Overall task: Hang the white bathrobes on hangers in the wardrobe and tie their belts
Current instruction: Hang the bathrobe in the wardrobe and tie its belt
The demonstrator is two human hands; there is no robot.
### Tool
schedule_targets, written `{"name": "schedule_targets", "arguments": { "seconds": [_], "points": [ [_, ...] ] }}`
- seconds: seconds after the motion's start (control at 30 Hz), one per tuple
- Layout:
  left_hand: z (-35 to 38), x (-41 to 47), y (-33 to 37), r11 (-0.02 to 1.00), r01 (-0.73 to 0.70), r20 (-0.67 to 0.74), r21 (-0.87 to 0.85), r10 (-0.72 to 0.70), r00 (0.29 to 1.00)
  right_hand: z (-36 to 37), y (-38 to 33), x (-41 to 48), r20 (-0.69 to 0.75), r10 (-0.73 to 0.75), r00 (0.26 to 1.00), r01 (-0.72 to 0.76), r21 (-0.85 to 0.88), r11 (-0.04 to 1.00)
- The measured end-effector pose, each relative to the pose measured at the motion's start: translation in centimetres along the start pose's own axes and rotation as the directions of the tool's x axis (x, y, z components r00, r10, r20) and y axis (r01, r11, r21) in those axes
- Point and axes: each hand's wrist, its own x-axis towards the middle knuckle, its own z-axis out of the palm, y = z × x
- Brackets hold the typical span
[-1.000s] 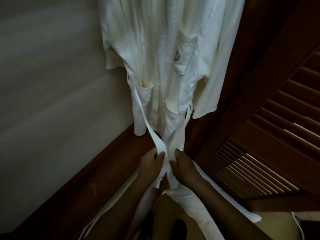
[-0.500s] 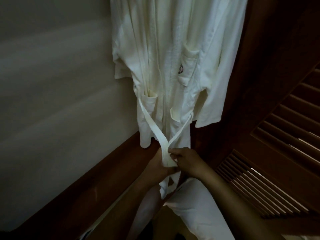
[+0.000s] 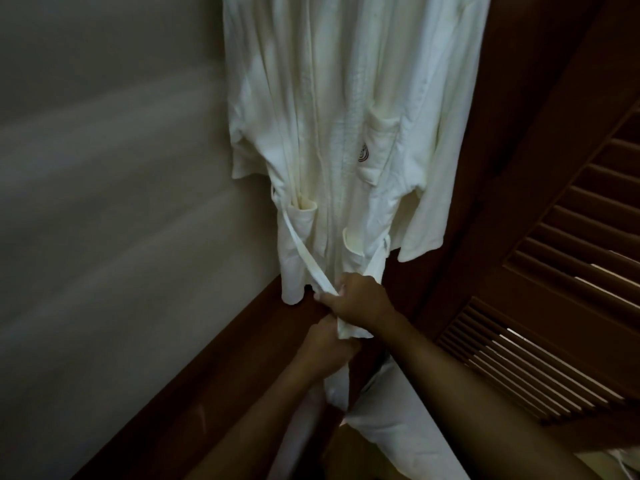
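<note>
A white bathrobe (image 3: pixel 346 133) hangs in the wardrobe at the top centre, its hanger out of view. A small round logo marks its chest pocket. Its belt (image 3: pixel 301 251) runs down from both sides and crosses in front. My right hand (image 3: pixel 360 299) is closed on the belt where the two ends cross. Just below it, my left hand (image 3: pixel 325 348) grips the belt end that hangs down. More white robe fabric (image 3: pixel 391 420) lies under my right forearm at the bottom.
A pale wall (image 3: pixel 114 220) fills the left. Dark wood wardrobe framing (image 3: pixel 214 368) runs diagonally below the robe. A louvred wooden door (image 3: pixel 540 334) stands open on the right, close to my right arm.
My hands shifted from side by side to one above the other: the right rose onto the crossing of the belt, the left dropped below it, pulling an end down.
</note>
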Motion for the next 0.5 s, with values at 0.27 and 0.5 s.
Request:
{"name": "schedule_targets", "arguments": {
  "seconds": [0.27, 0.5],
  "points": [
    [-2.7, -0.1, -5.3, 0.996, -0.04, -0.051, -0.08, 0.036, 0.998, 1.5, -0.3, 0.4, -0.217, 0.017, 0.976, 0.034, 0.229, 0.973],
    [-4.0, 0.7, -9.8, 0.997, -0.034, 0.074, -0.066, 0.038, 0.997, -2.1, -2.0, -1.5, -0.244, 0.111, 0.963, 0.062, 0.605, 0.794]
  ]
}}
